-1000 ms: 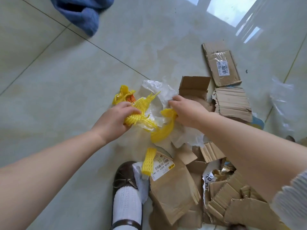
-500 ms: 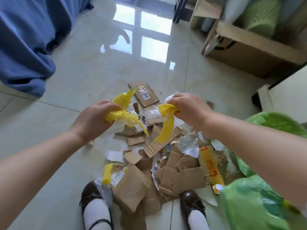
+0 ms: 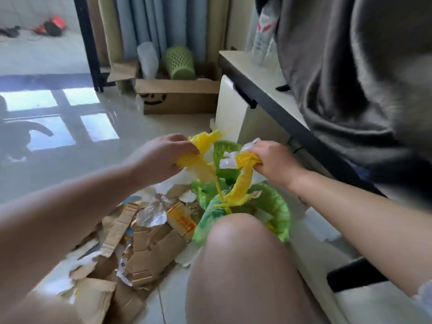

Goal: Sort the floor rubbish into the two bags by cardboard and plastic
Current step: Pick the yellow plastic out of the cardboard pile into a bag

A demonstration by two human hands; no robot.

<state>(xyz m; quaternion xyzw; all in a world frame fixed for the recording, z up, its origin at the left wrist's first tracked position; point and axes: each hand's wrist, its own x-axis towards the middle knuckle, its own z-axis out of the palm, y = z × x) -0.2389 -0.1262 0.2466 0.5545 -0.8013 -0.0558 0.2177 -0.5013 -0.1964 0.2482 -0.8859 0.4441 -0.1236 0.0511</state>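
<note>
– Glossy tile floor (image 3: pixel 70 146), desk (image 3: pixel 254 87) upper right w/ grey cloth (image 3: pixel 350 78) over it. Rubbish?
– Torn cardboard (image 3: pixel 140 256) piled lower left; green bag (image 3: pixel 275 206) center, by the knee (image 3: pixel 236 232).
– Hands?
– Left hand (image 3: pixel 161 155) grips yellow foam netting (image 3: pixel 198 157); right hand (image 3: pixel 271 160) grips another yellow strip (image 3: pixel 242 185) plus clear plastic (image 3: pixel 228 160), both above the bag's mouth, center frame.

Glossy pale tile floor (image 3: pixel 98 160), really reflective. Big mess of torn cardboard pieces (image 3: pixel 145 253) on it with crinkly clear plastic scraps (image 3: pixel 152 215) mixed in, plus a yellow printed box (image 3: pixel 181 222). Green plastic bag (image 3: pixel 275 213) sits just beside the pile. Open cardboard box (image 3: pixel 180 99) further back.
</note>
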